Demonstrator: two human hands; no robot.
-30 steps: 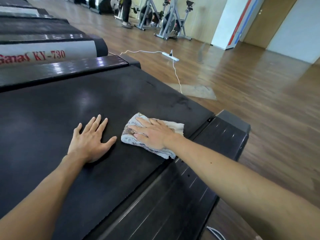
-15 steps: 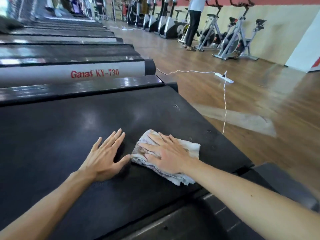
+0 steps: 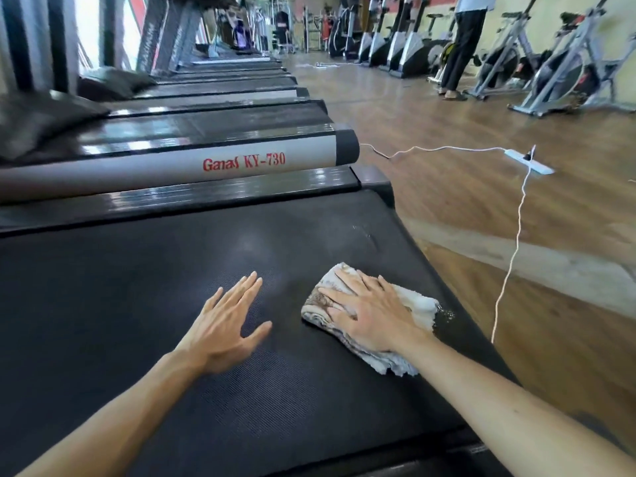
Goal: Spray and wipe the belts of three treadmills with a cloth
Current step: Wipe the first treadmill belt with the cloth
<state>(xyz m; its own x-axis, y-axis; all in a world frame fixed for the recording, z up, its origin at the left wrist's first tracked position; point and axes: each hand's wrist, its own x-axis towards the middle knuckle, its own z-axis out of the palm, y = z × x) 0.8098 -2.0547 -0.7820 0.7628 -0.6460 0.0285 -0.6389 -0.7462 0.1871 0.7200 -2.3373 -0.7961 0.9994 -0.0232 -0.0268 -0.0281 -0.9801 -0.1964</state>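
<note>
Now the head view sits higher than half a second ago: more of the row of treadmills shows, and the near side rail has almost dropped out of the bottom edge. Both hands have slid a little toward the rear edge of the belt (image 3: 137,287).

The right hand (image 3: 370,316) lies palm-down on the cloth (image 3: 418,306), fingers straight and slightly spread, pressing it flat against the belt near the belt's right edge. The left hand (image 3: 225,327) rests flat on the bare belt just beside the cloth, apart from it, fingers straight and close together, thumb angled out.

The cloth is a folded, pale terry towel with a brownish printed patch near the fingertips and frayed layered edges by the wrist. A small wet patch glistens on the belt at the cloth's right side. The belt is matte black rubber with a fine woven grain and a faint pale smear ahead of the left hand.

Beyond its far edge runs a glossy black side rail (image 3: 206,192), then a rounded grey rail (image 3: 155,170) of the next treadmill lettered in red, "Ganas KY-730". To the right, on the wood-plank floor (image 3: 447,201), a thin white cable (image 3: 512,263) runs to a white power strip (image 3: 530,162). Exercise bikes (image 3: 564,70) and a standing person's legs (image 3: 459,49) show along the far wall.
</note>
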